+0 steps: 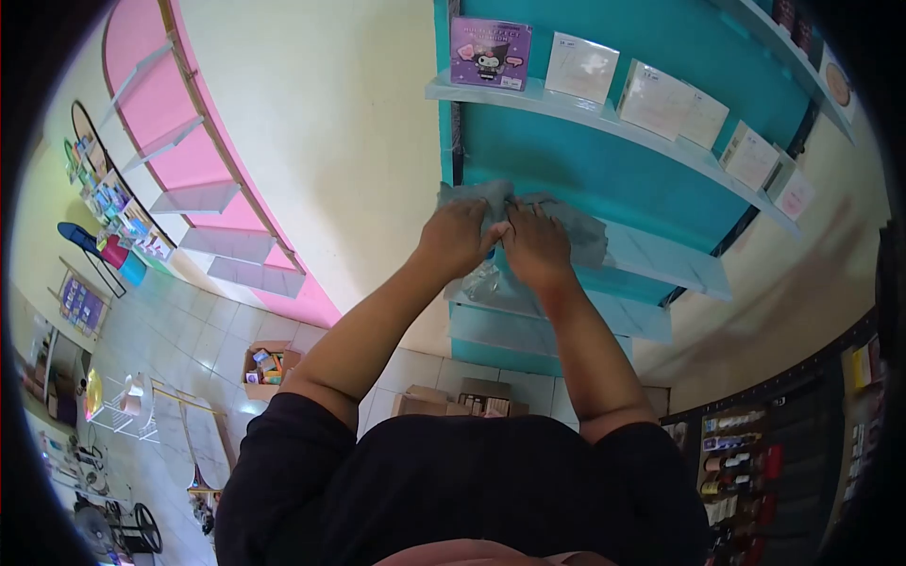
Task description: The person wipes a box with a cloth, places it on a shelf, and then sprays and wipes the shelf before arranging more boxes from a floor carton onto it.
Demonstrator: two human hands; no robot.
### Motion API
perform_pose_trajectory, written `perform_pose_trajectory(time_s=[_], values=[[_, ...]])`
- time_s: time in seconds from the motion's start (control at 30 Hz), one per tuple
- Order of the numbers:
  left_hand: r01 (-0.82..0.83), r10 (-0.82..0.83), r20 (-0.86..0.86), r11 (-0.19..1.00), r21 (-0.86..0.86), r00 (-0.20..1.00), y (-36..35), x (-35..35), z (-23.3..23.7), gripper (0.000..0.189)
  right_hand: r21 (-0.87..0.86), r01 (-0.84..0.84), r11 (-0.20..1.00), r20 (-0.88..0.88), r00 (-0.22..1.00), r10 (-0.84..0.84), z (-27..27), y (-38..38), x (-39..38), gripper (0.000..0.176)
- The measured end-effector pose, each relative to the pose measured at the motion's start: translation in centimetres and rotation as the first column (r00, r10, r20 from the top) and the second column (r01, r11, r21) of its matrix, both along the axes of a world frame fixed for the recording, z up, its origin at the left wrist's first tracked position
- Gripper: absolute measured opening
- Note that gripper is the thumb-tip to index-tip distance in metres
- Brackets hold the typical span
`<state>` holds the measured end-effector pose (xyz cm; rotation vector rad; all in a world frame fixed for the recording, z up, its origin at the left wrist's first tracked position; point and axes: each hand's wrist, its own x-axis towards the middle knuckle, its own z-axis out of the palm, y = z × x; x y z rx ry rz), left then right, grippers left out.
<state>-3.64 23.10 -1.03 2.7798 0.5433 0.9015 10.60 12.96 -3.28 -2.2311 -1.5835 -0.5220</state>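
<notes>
Both arms reach forward to a marbled shelf [651, 255] on the teal wall unit. My left hand [455, 236] is closed on a crumpled grey cloth [583, 224], its fingers curled into the folds. Right beside it, my right hand [536, 247] grips the same cloth, fingers bent over it and thumb close to the left hand. Part of the cloth spreads out to the right of my right hand. Just under the hands hangs a piece of clear, crinkled plastic [481, 281]; what holds it is hidden.
A purple box [489, 55] and several white boxes [582, 68] stand on the upper shelf [566, 106]. Glass shelves [196, 198] line a pink panel at left. Cardboard boxes [270, 366] with goods sit on the tiled floor. A dark rack [741, 462] of bottles stands at right.
</notes>
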Motion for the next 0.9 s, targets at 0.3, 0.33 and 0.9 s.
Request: perform_pose_trajectory(time_s=[0.3, 0.33, 0.9], values=[[-0.043, 0.053, -0.092, 0.994, 0.102, 0.994, 1.2, 0.3, -0.4, 0.053, -0.071, 0.1, 0.992, 0.029, 0.995, -0.098, 0.9, 0.6, -1.1, 0.046], [-0.023, 0.033, -0.094, 0.994, 0.105, 0.995, 0.6, 0.3, -0.7, 0.053, -0.069, 0.12, 0.99, 0.027, 0.993, -0.118, 0.9, 0.0, -1.0, 0.046], [0.093, -0.14, 0.115, 0.936, 0.34, 0.983, -7.6, 8.8, -2.9, 0.04, -0.005, 0.075, 0.997, -0.062, 0.995, -0.075, -0.1, -14.9, 9.2, 0.043]])
